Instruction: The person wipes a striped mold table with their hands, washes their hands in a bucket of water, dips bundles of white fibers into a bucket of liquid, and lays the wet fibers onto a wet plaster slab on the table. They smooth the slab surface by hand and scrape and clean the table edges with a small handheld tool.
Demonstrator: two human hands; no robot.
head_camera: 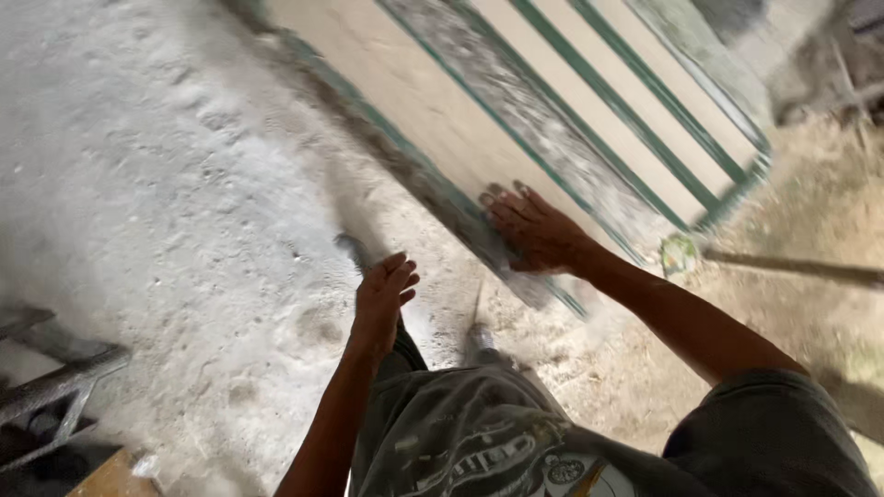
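Observation:
A large flat panel, tan with green-edged strips and a speckled grey band, lies tilted across the upper middle of the head view. My right hand rests flat on its near edge, fingers spread. My left hand hangs over the dusty floor just left of the panel, fingers loosely curled with nothing visible in them. The picture is blurred by motion.
Pale dusty concrete floor fills the left side. A metal frame sits at the lower left beside a tan board corner. A small round greenish object lies by the panel's right corner. Rubble shows at the upper right.

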